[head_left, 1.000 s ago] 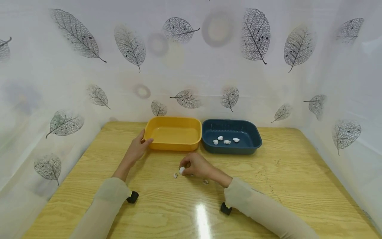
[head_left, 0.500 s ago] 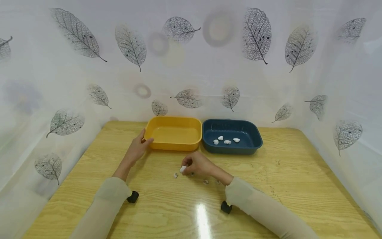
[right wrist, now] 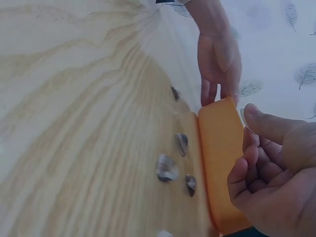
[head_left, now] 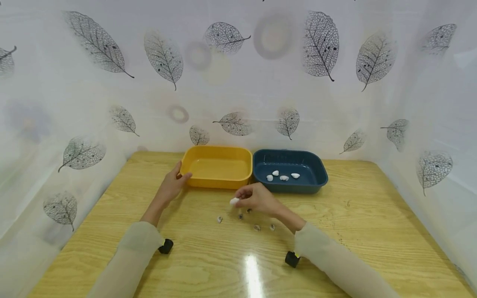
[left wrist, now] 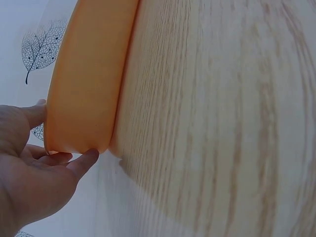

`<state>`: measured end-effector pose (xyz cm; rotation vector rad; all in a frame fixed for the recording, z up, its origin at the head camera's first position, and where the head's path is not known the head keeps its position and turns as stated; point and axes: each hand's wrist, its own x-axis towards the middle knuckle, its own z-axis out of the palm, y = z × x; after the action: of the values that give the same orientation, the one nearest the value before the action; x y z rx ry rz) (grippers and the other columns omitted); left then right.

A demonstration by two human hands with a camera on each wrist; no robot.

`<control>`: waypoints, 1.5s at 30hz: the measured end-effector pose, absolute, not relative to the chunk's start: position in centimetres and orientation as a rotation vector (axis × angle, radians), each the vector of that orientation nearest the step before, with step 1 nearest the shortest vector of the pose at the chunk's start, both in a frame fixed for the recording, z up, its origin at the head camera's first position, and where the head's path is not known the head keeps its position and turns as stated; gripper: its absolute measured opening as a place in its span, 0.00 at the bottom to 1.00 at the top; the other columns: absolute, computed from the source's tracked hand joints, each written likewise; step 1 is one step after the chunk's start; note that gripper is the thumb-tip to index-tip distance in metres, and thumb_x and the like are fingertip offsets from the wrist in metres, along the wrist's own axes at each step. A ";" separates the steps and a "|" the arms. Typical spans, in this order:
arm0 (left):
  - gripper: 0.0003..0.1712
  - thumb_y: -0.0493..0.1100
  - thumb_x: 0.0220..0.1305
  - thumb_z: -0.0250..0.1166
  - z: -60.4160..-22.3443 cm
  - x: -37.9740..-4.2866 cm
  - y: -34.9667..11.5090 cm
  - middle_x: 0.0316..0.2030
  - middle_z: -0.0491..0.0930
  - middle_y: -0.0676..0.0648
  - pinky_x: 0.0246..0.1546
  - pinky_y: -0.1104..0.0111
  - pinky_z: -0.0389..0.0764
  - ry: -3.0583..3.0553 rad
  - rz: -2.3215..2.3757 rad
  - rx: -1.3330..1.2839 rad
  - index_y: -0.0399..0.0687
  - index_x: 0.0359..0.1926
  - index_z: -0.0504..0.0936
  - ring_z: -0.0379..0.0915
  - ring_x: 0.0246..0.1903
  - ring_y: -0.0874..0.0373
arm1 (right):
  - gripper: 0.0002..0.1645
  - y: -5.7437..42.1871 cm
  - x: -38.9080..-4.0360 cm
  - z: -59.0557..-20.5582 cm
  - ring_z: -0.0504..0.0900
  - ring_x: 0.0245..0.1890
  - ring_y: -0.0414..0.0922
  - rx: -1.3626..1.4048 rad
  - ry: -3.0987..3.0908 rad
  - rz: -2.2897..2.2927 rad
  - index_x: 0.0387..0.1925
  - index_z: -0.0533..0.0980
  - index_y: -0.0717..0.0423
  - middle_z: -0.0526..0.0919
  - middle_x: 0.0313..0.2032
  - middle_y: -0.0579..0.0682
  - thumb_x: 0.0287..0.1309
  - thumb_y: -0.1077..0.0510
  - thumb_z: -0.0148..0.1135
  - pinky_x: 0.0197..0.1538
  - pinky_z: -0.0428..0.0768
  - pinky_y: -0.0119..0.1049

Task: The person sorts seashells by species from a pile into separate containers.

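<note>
My left hand [head_left: 172, 184] grips the left front corner of a yellow plastic tray [head_left: 218, 183], thumb at the rim and fingers against the outer wall in the left wrist view. A small white pebble [head_left: 234, 201] is pinched between the thumb and fingertips of my right hand [head_left: 258, 198], raised over the table in front of where the two trays meet. In the right wrist view my curled right hand [right wrist: 281, 168] mostly hides the pebble. Small grey-striped shells [right wrist: 167, 168] lie scattered on the wood below, among them one shell [head_left: 220, 219] furthest left.
A dark blue tray [head_left: 292, 188] stands right beside the yellow one, with several white pebbles [head_left: 284, 178] on its floor. Both trays sit at the back of the wooden table [head_left: 208, 265], near a white leaf-printed curtain [head_left: 238, 82].
My right hand has lifted the white pebble and moved back and to the right, uncovering shells beneath it. My left hand stays on the yellow tray.
</note>
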<state>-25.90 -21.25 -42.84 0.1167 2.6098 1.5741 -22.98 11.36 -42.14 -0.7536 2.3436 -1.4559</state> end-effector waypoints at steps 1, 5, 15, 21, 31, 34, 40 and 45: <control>0.46 0.51 0.83 0.52 -42.8 -25.9 -21.2 0.80 0.38 0.32 0.73 0.46 0.60 2.614 1.570 0.117 0.37 0.82 0.35 0.44 0.77 0.33 | 0.09 11.6 -22.9 -41.9 0.76 0.27 0.40 -0.749 2.342 -1.468 0.40 0.87 0.57 0.87 0.31 0.46 0.60 0.57 0.76 0.29 0.74 0.30; 0.45 0.50 0.83 0.52 -42.8 -25.8 -21.1 0.80 0.39 0.31 0.73 0.46 0.60 2.619 1.560 0.114 0.37 0.82 0.35 0.45 0.77 0.33 | 0.10 12.6 -22.7 -41.0 0.81 0.34 0.47 -0.720 2.341 -1.503 0.42 0.87 0.56 0.88 0.34 0.46 0.61 0.56 0.75 0.37 0.81 0.40; 0.45 0.50 0.83 0.52 -42.8 -25.8 -21.1 0.80 0.39 0.32 0.72 0.46 0.62 2.617 1.565 0.117 0.39 0.82 0.34 0.45 0.77 0.34 | 0.14 15.5 -23.1 -38.4 0.82 0.44 0.63 -0.579 2.350 -1.638 0.46 0.86 0.60 0.88 0.37 0.50 0.62 0.56 0.74 0.49 0.84 0.51; 0.45 0.50 0.83 0.52 -42.9 -25.7 -21.1 0.80 0.38 0.31 0.73 0.46 0.61 2.613 1.562 0.110 0.38 0.82 0.34 0.45 0.77 0.33 | 0.14 17.5 -23.9 -37.5 0.78 0.37 0.61 -0.542 2.416 -1.683 0.44 0.87 0.56 0.88 0.39 0.59 0.63 0.51 0.74 0.37 0.80 0.36; 0.45 0.49 0.83 0.52 -42.9 -25.8 -21.1 0.80 0.39 0.31 0.73 0.47 0.60 2.614 1.575 0.111 0.37 0.82 0.34 0.46 0.77 0.34 | 0.19 21.0 -25.9 -36.7 0.81 0.35 0.49 -0.412 2.527 -1.721 0.49 0.85 0.60 0.87 0.37 0.49 0.66 0.49 0.71 0.40 0.82 0.40; 0.45 0.49 0.83 0.52 -42.9 -25.7 -21.1 0.80 0.38 0.31 0.73 0.46 0.60 2.615 1.575 0.120 0.37 0.82 0.34 0.45 0.77 0.33 | 0.22 22.1 -26.6 -36.7 0.82 0.34 0.43 -0.351 2.548 -1.730 0.53 0.83 0.64 0.87 0.41 0.49 0.68 0.51 0.69 0.41 0.83 0.36; 0.45 0.49 0.83 0.52 -42.9 -25.7 -21.2 0.80 0.38 0.31 0.74 0.47 0.59 2.614 1.579 0.116 0.36 0.82 0.35 0.44 0.77 0.33 | 0.26 24.0 -27.8 -37.1 0.81 0.37 0.42 -0.213 2.593 -1.698 0.59 0.79 0.67 0.86 0.50 0.53 0.71 0.51 0.66 0.48 0.82 0.38; 0.45 0.50 0.83 0.52 -42.9 -25.8 -21.2 0.80 0.38 0.32 0.73 0.46 0.59 2.620 1.565 0.121 0.38 0.82 0.34 0.44 0.77 0.33 | 0.25 25.0 -28.5 -37.7 0.80 0.38 0.43 -0.127 2.634 -1.675 0.61 0.79 0.67 0.83 0.56 0.61 0.72 0.52 0.65 0.53 0.81 0.48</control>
<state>-25.82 -21.22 -42.87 0.1211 2.6200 1.5647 -28.46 25.02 -37.67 -0.1267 2.6337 -1.6754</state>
